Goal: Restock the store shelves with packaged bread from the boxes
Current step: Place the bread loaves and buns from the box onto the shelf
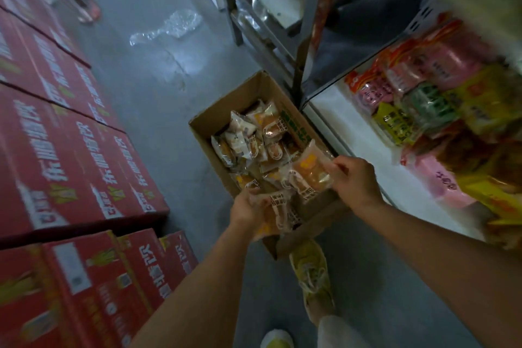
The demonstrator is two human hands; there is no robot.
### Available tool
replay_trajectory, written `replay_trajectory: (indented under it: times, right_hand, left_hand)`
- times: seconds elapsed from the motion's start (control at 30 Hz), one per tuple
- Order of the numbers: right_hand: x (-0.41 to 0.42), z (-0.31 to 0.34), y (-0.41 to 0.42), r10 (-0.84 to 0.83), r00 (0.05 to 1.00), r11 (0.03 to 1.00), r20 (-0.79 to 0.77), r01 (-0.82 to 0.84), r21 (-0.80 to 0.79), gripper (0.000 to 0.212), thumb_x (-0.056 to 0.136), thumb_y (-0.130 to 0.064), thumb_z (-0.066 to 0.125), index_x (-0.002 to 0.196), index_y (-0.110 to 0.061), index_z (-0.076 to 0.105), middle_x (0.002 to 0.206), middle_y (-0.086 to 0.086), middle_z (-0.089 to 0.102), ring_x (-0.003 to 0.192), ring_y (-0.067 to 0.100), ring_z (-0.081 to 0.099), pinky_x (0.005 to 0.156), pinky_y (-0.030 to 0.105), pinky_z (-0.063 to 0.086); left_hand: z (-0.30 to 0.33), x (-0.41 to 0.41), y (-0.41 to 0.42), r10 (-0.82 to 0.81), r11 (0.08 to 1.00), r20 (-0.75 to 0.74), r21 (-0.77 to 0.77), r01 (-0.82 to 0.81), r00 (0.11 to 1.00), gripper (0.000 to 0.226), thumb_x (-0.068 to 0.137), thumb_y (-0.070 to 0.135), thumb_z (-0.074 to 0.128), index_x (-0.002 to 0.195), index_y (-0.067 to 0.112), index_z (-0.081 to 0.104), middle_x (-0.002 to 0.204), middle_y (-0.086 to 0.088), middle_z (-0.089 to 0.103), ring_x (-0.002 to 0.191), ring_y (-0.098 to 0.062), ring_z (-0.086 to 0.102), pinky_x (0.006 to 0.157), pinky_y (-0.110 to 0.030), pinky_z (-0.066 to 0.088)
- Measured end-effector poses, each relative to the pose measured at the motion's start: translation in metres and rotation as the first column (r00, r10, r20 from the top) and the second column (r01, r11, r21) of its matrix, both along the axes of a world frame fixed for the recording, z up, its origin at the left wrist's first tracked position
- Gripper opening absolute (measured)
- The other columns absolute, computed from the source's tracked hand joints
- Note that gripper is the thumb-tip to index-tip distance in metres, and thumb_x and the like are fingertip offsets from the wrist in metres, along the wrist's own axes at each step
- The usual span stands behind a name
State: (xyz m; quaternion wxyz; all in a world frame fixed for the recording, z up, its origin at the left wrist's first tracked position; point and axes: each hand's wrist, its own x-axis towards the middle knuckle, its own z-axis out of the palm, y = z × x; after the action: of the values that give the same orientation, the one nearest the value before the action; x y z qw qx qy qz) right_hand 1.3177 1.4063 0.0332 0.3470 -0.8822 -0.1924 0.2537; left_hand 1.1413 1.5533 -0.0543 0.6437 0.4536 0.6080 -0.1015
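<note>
We hold bread packets [309, 175] over the open box [214, 118]: right hand [354, 178] pinching one, left hand [248, 206] gripping another. Slick wrappers could slip before reaching the shelf [353, 127] at right.

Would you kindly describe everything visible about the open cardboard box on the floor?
The cardboard box is plain brown corrugated card, its top flaps folded open, with green print on the inside of its right flap. It sits on the grey floor beside the white shelf base, tilted in view. It is partly filled with small clear-wrapped bread packets, loosely heaped. The left hand and the right hand each grip a packet over its near end.
</note>
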Motion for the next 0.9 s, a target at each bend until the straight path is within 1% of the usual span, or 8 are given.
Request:
replay_trajectory:
  times: [0.1, 0.2, 0.27, 0.33, 0.47, 0.63, 0.8, 0.9]
  right_hand:
    - [-0.009, 0.053, -0.012, -0.122, 0.97, 0.981, -0.21, 0.15, 0.122, 0.025, 0.093, -0.018, 0.065, 0.072, -0.004, 0.065, 0.075, 0.013, 0.066, 0.071, 0.027, 0.068, 0.057, 0.039, 0.06]
    - [-0.019, 0.119, -0.025, -0.159, 0.908, 0.948, -0.387, 0.25, 0.198, 0.019, 0.092, -0.013, 0.066, 0.073, -0.009, 0.066, 0.076, 0.006, 0.066, 0.072, 0.025, 0.069, 0.055, 0.035, 0.06]
    - [-0.027, 0.166, -0.037, -0.157, 0.889, 0.933, -0.43, 0.276, 0.231, 0.019, 0.092, -0.011, 0.065, 0.074, -0.005, 0.065, 0.075, 0.006, 0.064, 0.07, 0.023, 0.067, 0.052, 0.031, 0.058]
    - [-0.038, 0.212, -0.054, -0.177, 0.882, 0.916, -0.436, 0.31, 0.254, 0.017, 0.091, -0.011, 0.065, 0.079, 0.001, 0.065, 0.076, 0.007, 0.062, 0.068, 0.022, 0.066, 0.051, 0.03, 0.058]
    - [-0.06, 0.291, -0.088, -0.284, 0.833, 0.833, -0.474, 0.459, 0.308, 0.01, 0.094, -0.008, 0.061, 0.089, -0.002, 0.067, 0.085, 0.014, 0.067, 0.064, 0.021, 0.067, 0.05, 0.027, 0.058]
    - [-0.082, 0.375, -0.136, -0.348, 0.832, 0.781, -0.432, 0.512, 0.357, 0.013, 0.094, -0.007, 0.06, 0.084, -0.002, 0.067, 0.074, 0.007, 0.072, 0.058, 0.017, 0.07, 0.053, 0.026, 0.058]
    - [-0.094, 0.433, -0.182, -0.452, 0.823, 0.75, -0.344, 0.559, 0.354, 0.014, 0.093, -0.013, 0.063, 0.091, -0.001, 0.07, 0.085, 0.016, 0.073, 0.06, 0.022, 0.07, 0.047, 0.024, 0.055]
    - [-0.103, 0.461, -0.213, -0.494, 0.803, 0.72, -0.334, 0.593, 0.361, 0.02, 0.093, -0.016, 0.064, 0.086, 0.002, 0.067, 0.079, 0.021, 0.07, 0.053, 0.026, 0.07, 0.048, 0.033, 0.052]
  left_hand:
    - [0.102, 0.006, -0.01, 0.061, 0.998, 0.078, -0.017, -0.06, 0.995, 0.043, 0.081, 0.018, 0.064, 0.122, 0.006, 0.058, 0.103, -0.021, 0.071, 0.09, -0.037, 0.072, 0.078, -0.055, 0.06]
    - [0.167, 0.002, -0.023, 0.115, 0.991, 0.183, -0.092, -0.1, 0.976, 0.019, 0.097, 0.008, 0.055, 0.112, -0.001, 0.061, 0.101, -0.025, 0.07, 0.074, -0.03, 0.074, 0.056, -0.043, 0.06]
    - [0.202, -0.001, -0.031, 0.14, 0.987, 0.237, -0.105, -0.118, 0.961, 0.019, 0.098, 0.016, 0.057, 0.11, 0.004, 0.066, 0.107, -0.024, 0.071, 0.086, -0.034, 0.073, 0.071, -0.051, 0.061]
    - [0.242, -0.007, -0.043, 0.155, 0.986, 0.305, -0.108, -0.128, 0.94, 0.025, 0.095, 0.026, 0.063, 0.114, 0.012, 0.067, 0.109, -0.019, 0.072, 0.097, -0.038, 0.071, 0.086, -0.06, 0.056]
    - [0.32, -0.017, -0.069, 0.153, 0.979, 0.434, -0.192, -0.075, 0.888, 0.057, 0.08, 0.048, 0.071, 0.128, 0.019, 0.06, 0.12, -0.017, 0.069, 0.108, -0.039, 0.068, 0.095, -0.059, 0.051]
    - [0.41, -0.013, -0.11, 0.195, 0.913, 0.566, -0.403, 0.062, 0.801, 0.051, 0.091, 0.038, 0.058, 0.137, 0.016, 0.052, 0.127, -0.021, 0.064, 0.105, -0.039, 0.068, 0.072, -0.048, 0.06]
    - [0.463, -0.003, -0.147, -0.01, 0.938, 0.639, -0.26, 0.228, 0.769, 0.041, 0.098, 0.041, 0.052, 0.134, 0.021, 0.055, 0.127, -0.018, 0.066, 0.112, -0.04, 0.065, 0.084, -0.054, 0.056]
    - [0.496, -0.001, -0.174, -0.135, 0.91, 0.669, -0.209, 0.359, 0.731, 0.059, 0.089, 0.056, 0.053, 0.135, 0.019, 0.055, 0.126, -0.017, 0.066, 0.114, -0.038, 0.065, 0.086, -0.05, 0.055]
